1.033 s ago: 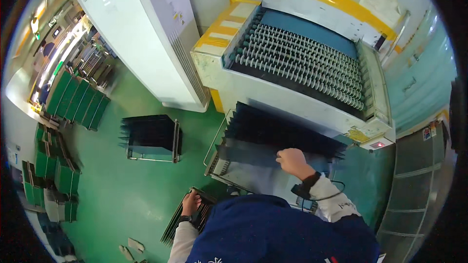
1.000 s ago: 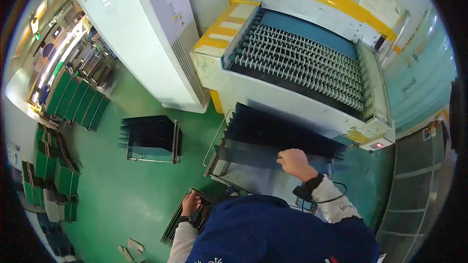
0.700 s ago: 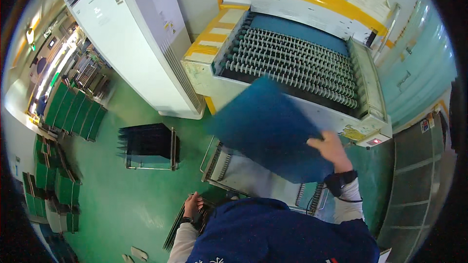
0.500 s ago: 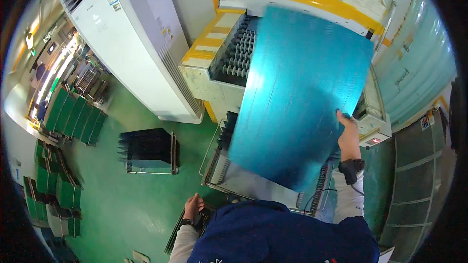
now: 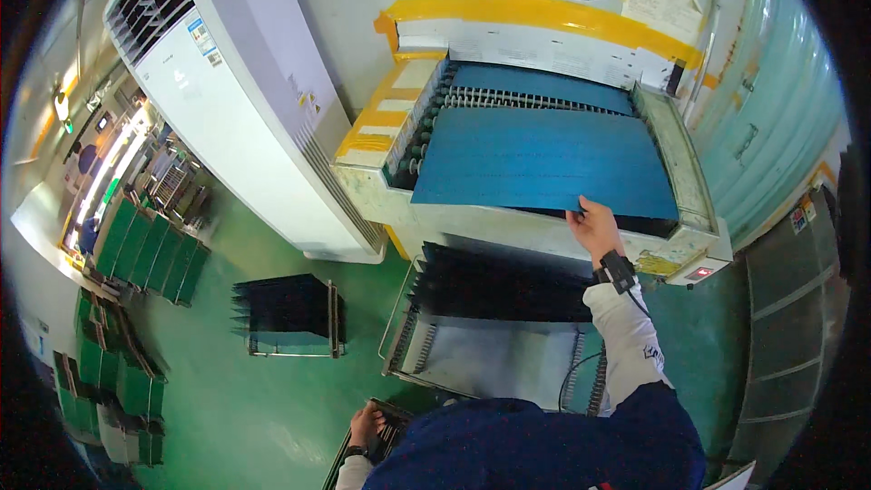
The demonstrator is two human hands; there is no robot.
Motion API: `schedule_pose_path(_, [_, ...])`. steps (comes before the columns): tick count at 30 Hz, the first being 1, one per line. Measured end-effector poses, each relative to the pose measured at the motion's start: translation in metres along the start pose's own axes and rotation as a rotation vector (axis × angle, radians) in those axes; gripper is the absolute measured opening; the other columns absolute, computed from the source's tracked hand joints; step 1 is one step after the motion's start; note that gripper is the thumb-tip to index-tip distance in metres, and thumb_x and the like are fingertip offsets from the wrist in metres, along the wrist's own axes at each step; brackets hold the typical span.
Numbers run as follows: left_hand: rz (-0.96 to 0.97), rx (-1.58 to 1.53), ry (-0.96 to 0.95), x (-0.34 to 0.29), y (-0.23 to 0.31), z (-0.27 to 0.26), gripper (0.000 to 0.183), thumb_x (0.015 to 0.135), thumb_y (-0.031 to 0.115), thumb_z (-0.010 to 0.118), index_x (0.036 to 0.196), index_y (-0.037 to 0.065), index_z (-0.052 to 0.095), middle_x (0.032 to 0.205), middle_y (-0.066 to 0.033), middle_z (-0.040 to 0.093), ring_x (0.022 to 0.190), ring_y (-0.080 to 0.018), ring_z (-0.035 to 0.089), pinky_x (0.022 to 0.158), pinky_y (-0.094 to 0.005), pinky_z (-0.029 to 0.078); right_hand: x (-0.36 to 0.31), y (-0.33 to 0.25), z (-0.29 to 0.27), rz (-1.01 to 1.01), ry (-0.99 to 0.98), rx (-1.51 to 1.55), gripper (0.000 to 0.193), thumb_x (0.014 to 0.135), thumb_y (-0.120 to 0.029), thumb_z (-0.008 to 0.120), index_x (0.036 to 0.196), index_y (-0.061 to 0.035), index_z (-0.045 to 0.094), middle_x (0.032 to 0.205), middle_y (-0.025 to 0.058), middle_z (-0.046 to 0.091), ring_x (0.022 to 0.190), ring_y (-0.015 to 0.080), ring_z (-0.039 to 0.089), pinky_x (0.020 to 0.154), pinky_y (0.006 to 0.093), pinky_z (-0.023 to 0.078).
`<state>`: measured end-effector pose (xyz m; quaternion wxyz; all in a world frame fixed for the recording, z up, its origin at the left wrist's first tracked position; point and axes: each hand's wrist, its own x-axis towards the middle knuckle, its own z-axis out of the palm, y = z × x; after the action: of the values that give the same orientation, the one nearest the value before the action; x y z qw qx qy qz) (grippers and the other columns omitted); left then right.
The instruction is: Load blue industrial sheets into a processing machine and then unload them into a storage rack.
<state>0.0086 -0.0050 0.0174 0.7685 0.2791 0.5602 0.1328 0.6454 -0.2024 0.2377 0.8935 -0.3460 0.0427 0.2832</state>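
Note:
A flat blue panel point(image 5: 544, 159) lies on the rollers of the conveyor machine point(image 5: 703, 209), its near edge at the machine's front opening. My right hand point(image 5: 596, 229) pinches that near edge right of its middle. Farther in, a second blue panel point(image 5: 544, 86) lies beyond a strip of bare rollers. Low at the left, my left hand point(image 5: 366, 424) is closed beside the top of a dark slotted rack point(image 5: 395, 417); what its fingers hold, if anything, is hidden. Below the machine stands a metal rack point(image 5: 490, 358) with several dark panels point(image 5: 499, 281) upright at its far side.
A tall white air conditioner point(image 5: 236, 100) stands left of the machine. Another rack of dark panels point(image 5: 288, 308) sits on the green floor point(image 5: 236, 408). Green panels in racks point(image 5: 154, 249) line the far left. A grey cabinet point(image 5: 789, 308) and clear plastic curtain point(image 5: 771, 109) are at right.
My right hand has moved forward and left with the blue panel, which was held tilted over the rack and now lies on the rollers. The second panel and the upright dark panels have come into view.

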Motion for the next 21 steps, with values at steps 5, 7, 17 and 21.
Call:
schedule_pose_path(5, [-0.079,-0.095,-0.015,0.009,-0.004,-0.010,0.029,0.087,0.031,0.063,0.095,0.005,0.055,0.070,-0.0068,0.057,0.053,-0.0186,0.057,0.045,-0.0299,0.045,0.029,0.001,0.014,-0.017,0.016,0.075,0.013,0.090,-0.012,0.055,0.093,0.0003,0.054,0.089,0.0114,0.059,0.083,0.0212,0.058,0.075,0.0329,0.052])
schedule_pose_path(7, [-0.064,-0.097,-0.021,0.019,-0.015,-0.022,0.029,0.088,0.032,0.062,0.096,0.005,0.055,0.070,-0.0069,0.057,0.054,-0.0190,0.057,0.045,-0.0303,0.046,0.027,0.002,0.022,-0.019,0.025,0.049,0.016,0.091,-0.014,0.054,0.097,0.0014,0.054,0.092,0.0123,0.060,0.084,0.0217,0.059,0.075,0.0331,0.052])
schedule_pose_path(17, [-0.054,-0.039,-0.042,0.033,-0.020,-0.027,0.033,0.092,0.037,0.055,0.096,0.004,0.056,0.074,-0.0077,0.059,0.062,-0.0210,0.058,0.053,-0.0338,0.048,0.006,-0.010,0.035,0.042,-0.123,-0.476,0.027,0.092,-0.025,0.051,0.100,-0.0001,0.059,0.092,0.0103,0.065,0.076,0.0183,0.062,0.068,0.0300,0.051])
schedule_pose_path(21, [0.001,0.076,0.063,0.014,-0.007,0.007,0.026,0.090,0.032,0.057,0.092,0.005,0.056,0.071,-0.0056,0.058,0.055,-0.0176,0.057,0.049,-0.0292,0.046,-0.019,-0.009,0.048,-0.028,-0.137,-0.685,0.024,0.090,-0.025,0.053,0.096,-0.0028,0.061,0.086,0.0075,0.065,0.071,0.0157,0.062,0.066,0.0285,0.050])
